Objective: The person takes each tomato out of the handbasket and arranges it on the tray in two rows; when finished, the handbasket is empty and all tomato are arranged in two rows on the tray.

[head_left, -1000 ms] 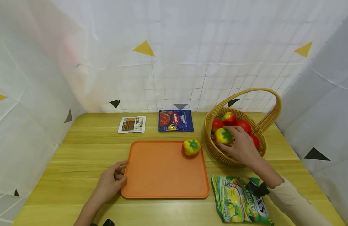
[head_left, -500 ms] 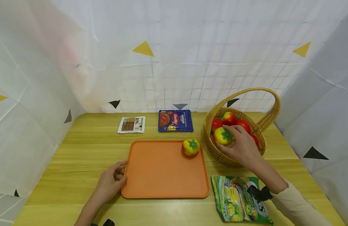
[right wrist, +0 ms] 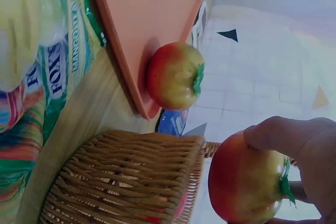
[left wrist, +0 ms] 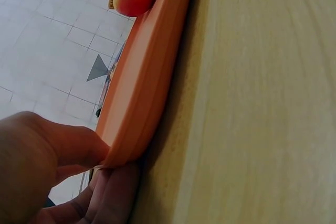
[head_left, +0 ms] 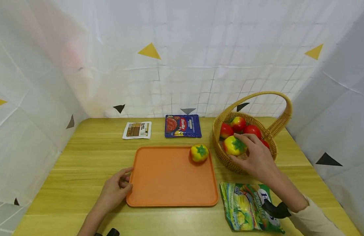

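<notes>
My right hand point(head_left: 258, 157) grips a red-and-yellow tomato point(head_left: 234, 146) with a green leafy top, thumb on one side and fingers on the other. In the right wrist view the held tomato point(right wrist: 244, 179) shows beside the rim of the wicker basket point(right wrist: 126, 171). Several red fruits point(head_left: 252, 131) lie inside that basket. A second red-and-yellow tomato point(head_left: 199, 153) sits in the back right corner of the orange tray point(head_left: 173, 177). At the tray's left edge, my left hand point(head_left: 115, 188) pinches the rim; in the left wrist view its thumb point(left wrist: 79, 145) lies on top, other fingers below.
A green FOX'S candy bag point(head_left: 249, 208) lies at the front right, below the basket. Behind the tray are a blue Barilla pouch point(head_left: 182, 126) and a small white-and-brown packet point(head_left: 137, 130). The basket's tall handle point(head_left: 283, 114) arches over its right side.
My right hand has drawn the tomato slightly up and toward me over the basket. The left hand stays at the tray's edge.
</notes>
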A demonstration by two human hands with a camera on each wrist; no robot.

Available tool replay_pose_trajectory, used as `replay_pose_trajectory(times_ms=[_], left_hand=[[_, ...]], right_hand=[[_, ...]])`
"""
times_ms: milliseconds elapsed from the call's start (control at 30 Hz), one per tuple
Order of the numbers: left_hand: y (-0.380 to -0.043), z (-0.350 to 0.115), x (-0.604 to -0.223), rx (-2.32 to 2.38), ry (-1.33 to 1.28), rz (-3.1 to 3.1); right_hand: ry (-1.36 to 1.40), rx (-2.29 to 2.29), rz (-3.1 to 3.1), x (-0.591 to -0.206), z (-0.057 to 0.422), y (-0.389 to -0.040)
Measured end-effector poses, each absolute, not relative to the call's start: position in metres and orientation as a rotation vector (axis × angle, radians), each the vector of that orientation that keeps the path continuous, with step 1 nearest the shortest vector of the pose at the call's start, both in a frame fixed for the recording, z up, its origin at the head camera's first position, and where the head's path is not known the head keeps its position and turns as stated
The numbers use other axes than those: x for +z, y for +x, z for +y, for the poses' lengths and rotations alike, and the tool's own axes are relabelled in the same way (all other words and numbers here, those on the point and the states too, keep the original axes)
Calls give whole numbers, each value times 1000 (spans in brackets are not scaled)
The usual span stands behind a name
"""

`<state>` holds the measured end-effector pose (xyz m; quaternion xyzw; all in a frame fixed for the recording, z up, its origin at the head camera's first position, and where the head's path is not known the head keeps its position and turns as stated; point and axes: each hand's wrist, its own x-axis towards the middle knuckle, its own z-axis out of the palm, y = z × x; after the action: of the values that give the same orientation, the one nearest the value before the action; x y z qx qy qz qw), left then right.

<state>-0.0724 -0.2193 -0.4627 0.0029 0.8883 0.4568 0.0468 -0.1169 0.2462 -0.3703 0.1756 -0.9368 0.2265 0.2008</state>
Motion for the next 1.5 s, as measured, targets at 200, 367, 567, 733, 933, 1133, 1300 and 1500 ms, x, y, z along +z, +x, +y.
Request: replay_pose_trajectory(times_ms=[200,367,567,733,933,1133,1300,1500], left_hand=[[-73,-220,-462,1393,17,2709],[-72,-220,-463,1393,26,2724],[-70,-219,-463,1395,13,2730],[-70,-219,-463,1392,13,2727],[-71,-220,-464,1391,20,2734],[-71,-220,-465,1397,32,2743],[-71,-220,-465,1393,28,2745],[-71,-220,-465,1388,31,2749]], right_hand=[[512,643,-2606,-364,242,-111],[520,654,-2621,-362,236,-104],[524,678,-2652,-364,231,-93],[540,663,-2643,-366,228,-88],[549,677,-2651,-367,224,-82],[548,720,-2685,-371,218,-77],[547,744,-2695,-374,212,-74],[595,739,-2661,-378,207,-71]])
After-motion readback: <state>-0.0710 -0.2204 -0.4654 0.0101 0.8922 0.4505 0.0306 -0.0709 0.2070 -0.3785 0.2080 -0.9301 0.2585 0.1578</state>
